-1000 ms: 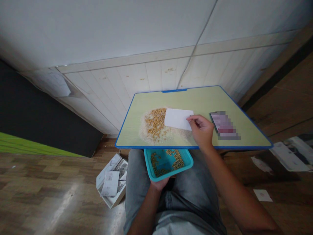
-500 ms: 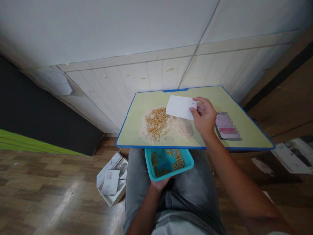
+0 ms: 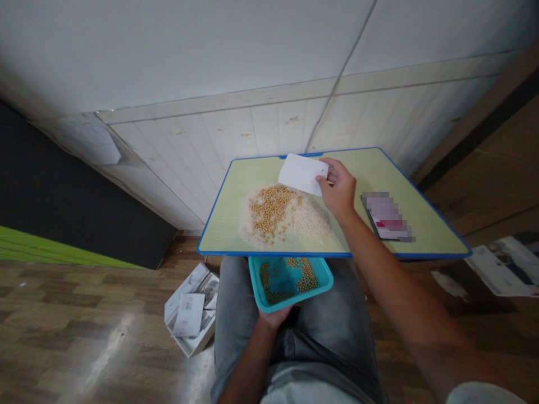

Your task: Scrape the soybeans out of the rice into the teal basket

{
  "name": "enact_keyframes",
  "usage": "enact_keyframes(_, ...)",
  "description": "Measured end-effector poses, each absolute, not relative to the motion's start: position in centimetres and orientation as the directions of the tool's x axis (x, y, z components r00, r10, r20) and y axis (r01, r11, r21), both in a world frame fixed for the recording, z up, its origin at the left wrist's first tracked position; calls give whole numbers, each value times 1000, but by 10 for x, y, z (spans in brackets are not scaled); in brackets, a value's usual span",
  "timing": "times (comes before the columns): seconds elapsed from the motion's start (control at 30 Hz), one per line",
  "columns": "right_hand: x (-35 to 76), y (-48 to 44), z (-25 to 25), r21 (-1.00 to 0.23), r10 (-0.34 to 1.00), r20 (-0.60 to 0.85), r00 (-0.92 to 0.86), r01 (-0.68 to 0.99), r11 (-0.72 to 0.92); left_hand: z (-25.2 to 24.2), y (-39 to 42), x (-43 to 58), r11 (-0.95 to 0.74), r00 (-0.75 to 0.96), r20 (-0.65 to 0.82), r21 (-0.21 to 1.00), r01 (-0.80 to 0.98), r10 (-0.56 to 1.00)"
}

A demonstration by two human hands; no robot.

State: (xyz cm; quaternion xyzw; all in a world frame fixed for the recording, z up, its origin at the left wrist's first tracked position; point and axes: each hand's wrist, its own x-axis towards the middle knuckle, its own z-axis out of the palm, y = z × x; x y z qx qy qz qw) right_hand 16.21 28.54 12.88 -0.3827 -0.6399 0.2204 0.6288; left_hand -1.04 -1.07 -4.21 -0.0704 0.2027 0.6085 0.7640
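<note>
Clock directions are taken from the centre of the heap on the table, 6 o'clock toward the person.

Heap: yellow beans (image 3: 269, 207) lie mainly on the 10 o'clock side; pale fine grains (image 3: 311, 221) show mostly at 3 to 4 o'clock, with a thinner fringe at 8. Both lie on the green-topped, blue-edged table (image 3: 225, 193).

Right hand (image 3: 339, 188), 2 o'clock: thumb and fingers are pinched on the right end of a white card (image 3: 300, 173). Card sits at 1 o'clock, tilted, just beyond the beans; contact with the tabletop cannot be told.

Left hand (image 3: 274, 317), 6 o'clock, below the table: it is against the underside of a teal basket (image 3: 290, 304) at the near edge. Fingers are hidden by the basket; their spread cannot be told. More yellow beans line the basket's inside, thickest along the right side.

A phone (image 3: 387, 216), partly pixelated, lies at 3 o'clock on the table. An open white box (image 3: 196, 341) with papers stands on the floor (image 3: 84, 320) at 7 to 8 o'clock.
</note>
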Motion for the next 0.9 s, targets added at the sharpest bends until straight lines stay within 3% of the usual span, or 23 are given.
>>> enact_keyframes(0.2, 167, 281, 136, -782, 805, 589, 73, 300, 546, -27, -11, -8, 257, 186, -434, 109, -960, 881)
enact_keyframes(0.43, 161, 274, 137, -799, 835, 547, -56, 264, 541, -28, -13, -8, 255, 225, -429, 12, -967, 875)
enact_keyframes(0.67, 162, 275, 135, -770, 796, 605, 3, 254, 585, -40, -14, -10, 290, 227, -368, 126, -949, 902)
enact_keyframes(0.9, 155, 277, 128, -785, 806, 587, -77, 192, 589, -43, -14, -10, 282, 213, -406, 117, -952, 889)
